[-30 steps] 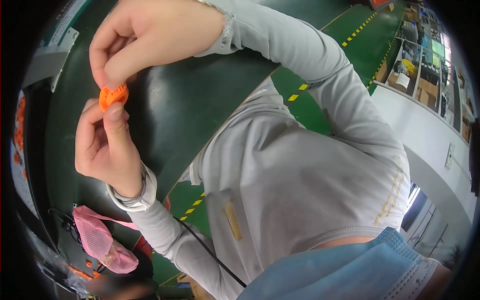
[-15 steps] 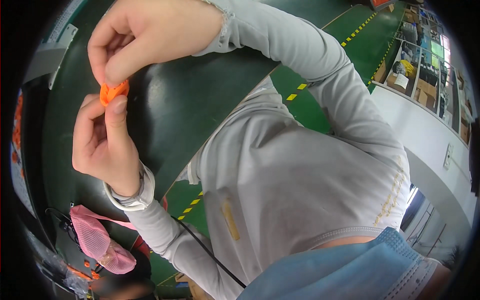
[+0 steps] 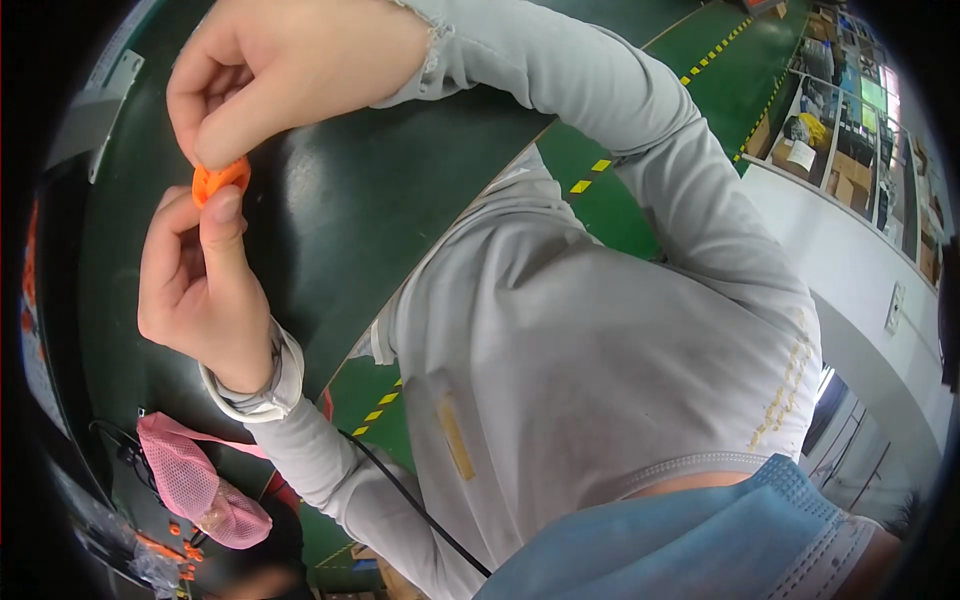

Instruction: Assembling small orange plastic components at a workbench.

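Two hands on one small orange part [image 3: 222, 178], held up off the desk [image 3: 340, 220] between the fingertips. Left hand [image 3: 202, 305] pinches it from below in the view, thumb and index closed on it; right hand [image 3: 290, 75] pinches the upper edge the same way, so grip on both sides. Step in hand looks like close two-handed fingertip work on that part; can't tell if it's one piece or two, fingers cover too much. Next move, my read: calls for light, even pressure and a steady left pinch, since there's little rim to hold. Part looks like smooth moulded plastic, roundish, with a slot or fold across the face. Desk under both hands is dark green, flat, slightly glossy. Pink mesh item [image 3: 185, 475] sits below the left hand: soft, open weave, flat strap running toward the left forearm. Past it, further from the left hand, loose small orange pieces [image 3: 174, 527] and crinkled clear plastic film [image 3: 155, 568]. Sleeves behind both hands: grey, soft cloth, frayed at the right cuff.
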Available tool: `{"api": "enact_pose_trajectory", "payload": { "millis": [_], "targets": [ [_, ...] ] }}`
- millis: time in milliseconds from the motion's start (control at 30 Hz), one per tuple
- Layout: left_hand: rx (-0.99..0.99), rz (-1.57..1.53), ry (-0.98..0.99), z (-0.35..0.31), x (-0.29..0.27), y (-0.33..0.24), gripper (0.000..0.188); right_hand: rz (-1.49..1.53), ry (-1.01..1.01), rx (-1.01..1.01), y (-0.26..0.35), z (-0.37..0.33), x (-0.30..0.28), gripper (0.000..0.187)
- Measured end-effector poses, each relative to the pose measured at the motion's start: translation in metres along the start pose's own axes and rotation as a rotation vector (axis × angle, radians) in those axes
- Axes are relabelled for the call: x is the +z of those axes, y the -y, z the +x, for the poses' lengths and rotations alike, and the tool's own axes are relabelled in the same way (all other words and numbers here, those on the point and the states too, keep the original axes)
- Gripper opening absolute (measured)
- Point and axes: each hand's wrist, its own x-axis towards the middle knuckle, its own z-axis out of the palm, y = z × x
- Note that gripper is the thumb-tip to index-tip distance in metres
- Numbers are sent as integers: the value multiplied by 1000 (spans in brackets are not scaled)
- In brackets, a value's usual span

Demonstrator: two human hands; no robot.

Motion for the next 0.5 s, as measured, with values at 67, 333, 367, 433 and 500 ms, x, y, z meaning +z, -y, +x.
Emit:
{"api": "enact_pose_trajectory", "payload": {
  "millis": [67,333,367,433,500],
  "targets": [
    [-7,10,-12,-1,0,0,10,6,18,16,1,0,-1,23],
    [-97,-23,-6,0,1,-5,13,59,-14,72,-3,-1,0,25],
    [-97,-22,-7,0,1,-4,13,34,-26,77,-1,-1,-1,26],
    [-129,-48,-16,0,0,-5,14,10,-38,82,2,-1,-2,27],
    [-136,-61,-15,1,0,-6,14,-3,-36,119,4,-1,-2,27]
  ]
}}
